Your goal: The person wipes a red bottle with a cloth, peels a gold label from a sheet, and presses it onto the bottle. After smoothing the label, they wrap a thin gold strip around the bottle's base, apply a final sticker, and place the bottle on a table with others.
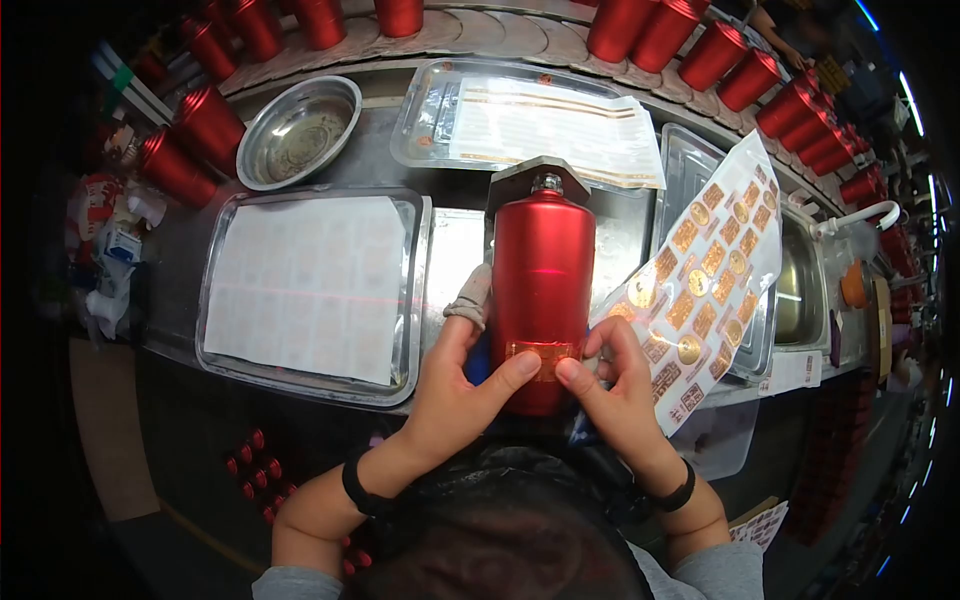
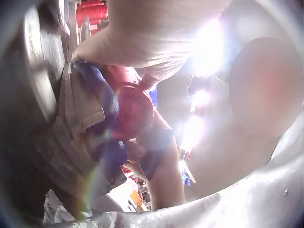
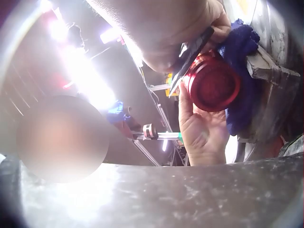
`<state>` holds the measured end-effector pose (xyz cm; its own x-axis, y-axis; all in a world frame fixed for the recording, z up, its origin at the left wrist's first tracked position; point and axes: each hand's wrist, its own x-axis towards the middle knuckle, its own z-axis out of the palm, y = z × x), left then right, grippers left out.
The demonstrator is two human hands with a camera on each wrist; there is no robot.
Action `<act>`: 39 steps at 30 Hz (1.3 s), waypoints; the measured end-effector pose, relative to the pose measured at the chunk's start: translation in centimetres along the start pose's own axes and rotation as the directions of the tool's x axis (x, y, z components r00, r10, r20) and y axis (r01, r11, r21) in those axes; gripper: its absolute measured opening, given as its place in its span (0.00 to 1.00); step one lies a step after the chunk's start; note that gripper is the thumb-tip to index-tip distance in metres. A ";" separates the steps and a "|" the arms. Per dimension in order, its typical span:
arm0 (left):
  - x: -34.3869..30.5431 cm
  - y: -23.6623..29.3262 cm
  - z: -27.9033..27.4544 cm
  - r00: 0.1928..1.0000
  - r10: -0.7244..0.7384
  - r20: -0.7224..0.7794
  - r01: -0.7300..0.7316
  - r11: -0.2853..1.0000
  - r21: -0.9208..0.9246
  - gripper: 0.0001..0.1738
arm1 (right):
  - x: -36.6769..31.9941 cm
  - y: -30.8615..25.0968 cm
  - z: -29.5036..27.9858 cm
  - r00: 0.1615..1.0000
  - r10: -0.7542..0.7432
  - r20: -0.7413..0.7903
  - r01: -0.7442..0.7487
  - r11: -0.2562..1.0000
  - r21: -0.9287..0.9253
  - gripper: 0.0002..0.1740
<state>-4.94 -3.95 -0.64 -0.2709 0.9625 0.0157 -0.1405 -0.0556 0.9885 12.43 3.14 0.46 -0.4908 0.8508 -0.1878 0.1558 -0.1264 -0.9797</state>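
Observation:
A red metal bottle point(image 1: 543, 270) lies on its side on a dark stand, neck pointing away from me, with a blue cloth point(image 3: 240, 95) under its base. A gold sticker point(image 1: 541, 356) sits on the bottle near its bottom end. My left hand point(image 1: 480, 350) grips the bottle from the left, its thumb pressing the sticker's left end. My right hand point(image 1: 600, 365) presses the sticker's right end with its thumb while its fingers hold a sheet of gold stickers point(image 1: 712, 275). In the wrist views the bottle's round base point(image 2: 133, 109) point(image 3: 213, 83) shows between both hands.
A steel tray point(image 1: 212, 262) with a white sheet lies to the left, and a steel bowl point(image 1: 298, 130) behind it. Another tray point(image 1: 420, 110) with a striped sheet is at the back. Rows of red bottles point(image 1: 720, 55) line the far edge. A sink point(image 1: 800, 290) is on the right.

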 end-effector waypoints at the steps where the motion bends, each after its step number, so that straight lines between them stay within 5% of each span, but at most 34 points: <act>1: 0.0 0.1 0.0 1.000 -0.001 -0.002 0.001 1.000 0.001 0.47 | 0.0 -0.2 0.0 1.000 0.004 0.004 -0.004 1.000 0.004 0.20; 18: -0.1 0.3 -0.5 0.999 -0.022 0.030 0.024 0.999 -0.044 0.46 | 0.2 -1.2 -0.5 0.997 0.069 0.035 -0.069 0.998 -0.012 0.18; 21: -0.2 0.6 -0.6 0.996 -0.083 0.025 0.086 0.991 -0.106 0.44 | 0.8 -1.2 -0.2 0.998 -0.059 -0.007 0.055 0.965 -0.258 0.20; 39: -0.1 -0.3 -1.0 0.998 -0.011 0.058 0.014 0.998 -0.058 0.44 | 0.9 -0.9 0.2 0.999 -0.040 -0.013 0.038 0.987 -0.156 0.22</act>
<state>-5.83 -4.34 -1.13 -0.2133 0.9769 0.0140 -0.1993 -0.0575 0.9782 11.72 3.91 1.13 -0.4859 0.8615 -0.1472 0.2687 -0.0130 -0.9631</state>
